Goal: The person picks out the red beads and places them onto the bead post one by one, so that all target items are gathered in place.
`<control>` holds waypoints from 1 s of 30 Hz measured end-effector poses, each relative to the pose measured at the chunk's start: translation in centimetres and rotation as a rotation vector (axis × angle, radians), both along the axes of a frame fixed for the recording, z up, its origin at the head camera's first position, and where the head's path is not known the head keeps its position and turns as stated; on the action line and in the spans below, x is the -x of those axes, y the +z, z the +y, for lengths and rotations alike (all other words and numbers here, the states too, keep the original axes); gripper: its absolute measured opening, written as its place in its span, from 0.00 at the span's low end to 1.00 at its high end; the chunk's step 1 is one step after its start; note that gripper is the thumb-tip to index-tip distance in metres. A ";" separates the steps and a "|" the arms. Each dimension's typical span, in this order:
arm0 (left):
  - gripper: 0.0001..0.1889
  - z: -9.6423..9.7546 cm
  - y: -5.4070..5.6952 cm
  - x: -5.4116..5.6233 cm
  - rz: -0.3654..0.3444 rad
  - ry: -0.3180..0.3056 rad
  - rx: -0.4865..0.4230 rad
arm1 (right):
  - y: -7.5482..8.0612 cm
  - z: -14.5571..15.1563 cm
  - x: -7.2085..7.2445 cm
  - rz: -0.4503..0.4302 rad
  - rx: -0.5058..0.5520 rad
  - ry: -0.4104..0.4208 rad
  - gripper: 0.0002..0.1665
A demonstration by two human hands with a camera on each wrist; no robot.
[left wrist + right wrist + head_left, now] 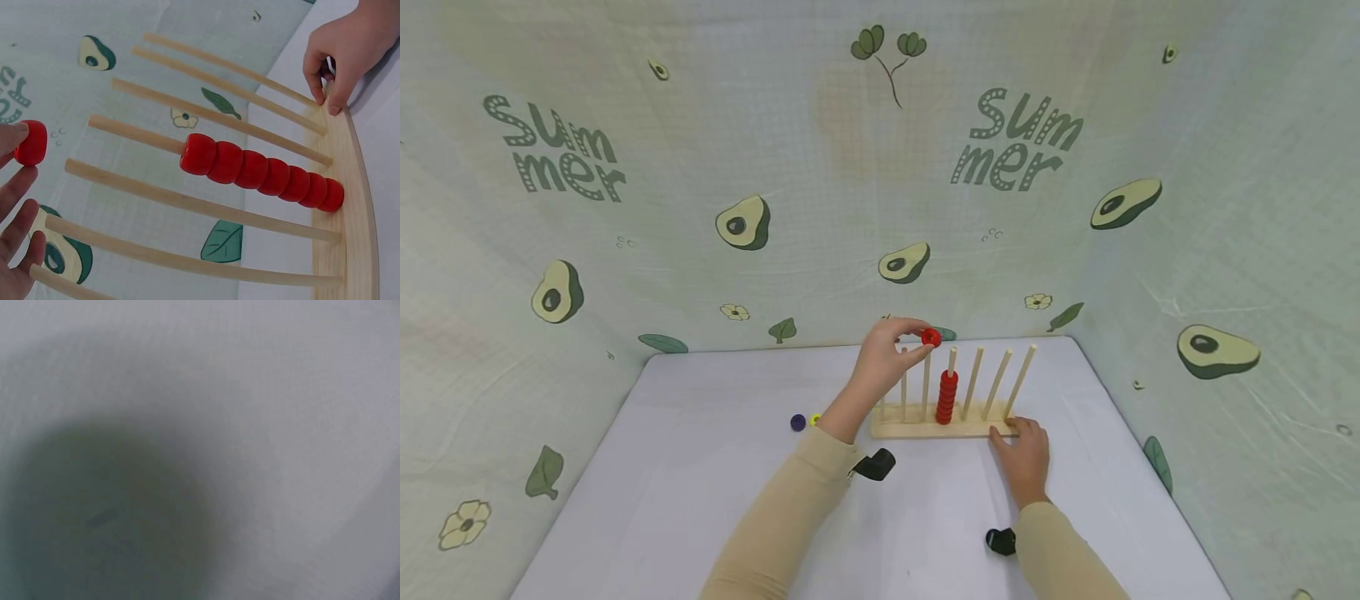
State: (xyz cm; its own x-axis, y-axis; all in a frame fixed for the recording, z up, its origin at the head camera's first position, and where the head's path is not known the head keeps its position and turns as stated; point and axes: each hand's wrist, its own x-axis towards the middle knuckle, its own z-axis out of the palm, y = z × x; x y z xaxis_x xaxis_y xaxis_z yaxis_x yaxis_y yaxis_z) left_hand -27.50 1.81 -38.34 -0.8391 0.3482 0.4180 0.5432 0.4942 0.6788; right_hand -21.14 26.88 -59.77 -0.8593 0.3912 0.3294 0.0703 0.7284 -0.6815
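My left hand (883, 358) pinches a red bead (31, 142) between thumb and fingertips, up by the tops of the wooden pegs (973, 383). In the left wrist view the bead is apart from every peg, and the other fingers spread below it. A stack of several red beads (947, 398) sits at the bottom of one peg; the remaining pegs in view are bare. My right hand (1025, 458) grips the right end of the rack's wooden base (940, 431) with thumb and finger. The right wrist view shows only blurred pale cloth and a dark round shape.
A purple bead (797, 422) and a yellow bead (815, 419) lie on the white table (715, 467) left of the rack, the yellow one partly behind the left forearm. A patterned cloth (820, 167) rises behind the table and along its sides.
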 end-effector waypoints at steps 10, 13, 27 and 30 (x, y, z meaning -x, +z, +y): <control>0.17 1.1 -0.1 0.0 0.000 -0.002 0.059 | 0.3 -0.1 0.0 0.002 0.006 0.006 0.23; 0.16 1.3 -0.2 0.1 0.010 0.006 0.076 | 0.3 -0.1 0.0 0.003 0.003 0.003 0.23; 0.16 2.5 -0.8 0.2 0.093 0.070 0.181 | 0.4 0.0 0.0 -0.006 0.000 0.004 0.23; 0.16 2.7 -0.9 0.1 0.113 0.089 0.201 | 0.5 -0.1 -0.1 -0.020 0.002 0.005 0.23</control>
State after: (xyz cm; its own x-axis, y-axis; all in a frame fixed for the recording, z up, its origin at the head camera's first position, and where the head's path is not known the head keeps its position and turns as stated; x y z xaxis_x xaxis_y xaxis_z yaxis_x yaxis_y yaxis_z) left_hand -27.57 4.50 -39.28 -0.8222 0.3605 0.4405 0.5580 0.6627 0.4994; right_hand -21.09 26.77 -59.26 -0.8678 0.3873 0.3114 0.0801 0.7274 -0.6816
